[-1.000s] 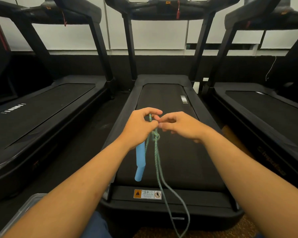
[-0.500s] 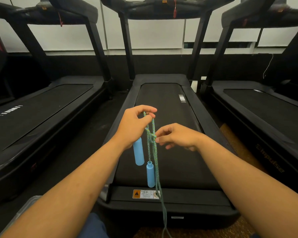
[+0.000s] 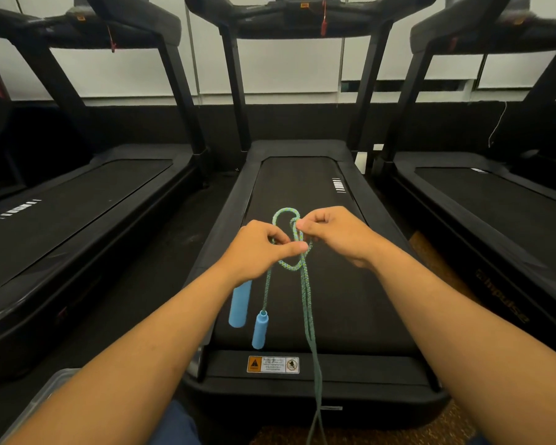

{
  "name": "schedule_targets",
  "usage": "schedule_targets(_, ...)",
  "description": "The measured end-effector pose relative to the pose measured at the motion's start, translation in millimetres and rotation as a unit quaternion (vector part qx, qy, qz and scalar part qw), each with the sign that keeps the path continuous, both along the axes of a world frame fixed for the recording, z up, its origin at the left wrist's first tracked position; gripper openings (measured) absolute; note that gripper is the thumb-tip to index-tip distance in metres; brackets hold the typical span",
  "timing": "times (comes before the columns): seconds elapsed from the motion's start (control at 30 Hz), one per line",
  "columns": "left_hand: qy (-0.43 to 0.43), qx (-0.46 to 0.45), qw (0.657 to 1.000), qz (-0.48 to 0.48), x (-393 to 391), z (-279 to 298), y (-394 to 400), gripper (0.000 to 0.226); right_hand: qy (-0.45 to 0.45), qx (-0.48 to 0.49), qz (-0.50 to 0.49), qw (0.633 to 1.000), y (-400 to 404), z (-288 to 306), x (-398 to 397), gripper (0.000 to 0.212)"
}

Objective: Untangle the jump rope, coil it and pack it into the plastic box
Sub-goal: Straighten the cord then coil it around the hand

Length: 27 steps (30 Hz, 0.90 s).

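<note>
A green braided jump rope (image 3: 305,293) with two light blue handles hangs between my hands above the middle treadmill. My left hand (image 3: 260,248) pinches the rope at a loose knot, and one blue handle (image 3: 240,304) hangs just under its palm. My right hand (image 3: 336,234) pinches the strand at the top of the knot, where a loop (image 3: 284,214) stands open above my fingers. The second blue handle (image 3: 260,329) dangles lower on a single strand. Two strands run down past the bottom edge of the view. A corner of the clear plastic box (image 3: 50,385) shows at lower left.
Three black treadmills stand side by side; the middle treadmill (image 3: 302,187) lies straight ahead with a warning label (image 3: 273,364) at its near end. Dark floor strips separate the machines. My knee in blue cloth (image 3: 174,425) shows at the bottom.
The knot has loosened into an open loop above my fingers. My right hand rose to the top of the knot, and my left hand dropped to pinch the knot.
</note>
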<state>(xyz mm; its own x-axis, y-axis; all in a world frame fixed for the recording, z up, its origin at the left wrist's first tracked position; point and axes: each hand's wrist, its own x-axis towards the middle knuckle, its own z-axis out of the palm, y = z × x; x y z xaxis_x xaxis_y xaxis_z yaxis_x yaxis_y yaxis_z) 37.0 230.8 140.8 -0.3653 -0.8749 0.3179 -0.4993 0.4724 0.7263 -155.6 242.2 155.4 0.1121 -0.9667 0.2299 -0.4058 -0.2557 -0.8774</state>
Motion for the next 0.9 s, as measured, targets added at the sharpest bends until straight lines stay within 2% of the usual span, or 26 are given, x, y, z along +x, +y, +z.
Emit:
schedule_targets(0.2,0.002,0.020,1.000,0.002,-5.2,-4.7,-0.6,0.028,0.045,-0.002,-0.034,0.998,0.2,8.4,5.0,0.019)
schedule_targets(0.27,-0.032,0.018,0.999,0.007,-3.1,-6.3,-3.3,0.030,-0.005,0.010,-0.043,0.999,0.4,11.6,4.8,0.011)
schedule_targets(0.37,-0.100,0.023,0.994,0.026,0.3,-12.1,-8.2,0.029,-0.122,0.073,-0.024,0.989,3.0,24.8,-0.3,0.019)
schedule_targets(0.47,-0.132,0.019,0.990,0.046,3.8,-16.2,-14.3,0.023,-0.135,0.123,0.027,0.983,13.8,45.7,-8.1,0.028)
schedule_targets(0.6,-0.167,0.011,0.984,0.063,7.4,-19.3,-20.1,0.020,-0.175,0.112,0.127,0.970,32.1,74.8,-17.1,0.045)
schedule_targets(0.77,-0.148,0.010,0.987,0.061,9.1,-16.2,-19.7,0.020,-0.208,0.073,0.176,0.960,38.1,82.4,-20.6,0.052)
schedule_targets(0.9,-0.101,0.039,0.993,0.040,6.4,-15.3,-14.1,0.018,-0.256,0.068,0.141,0.954,28.7,68.0,-11.7,0.040)
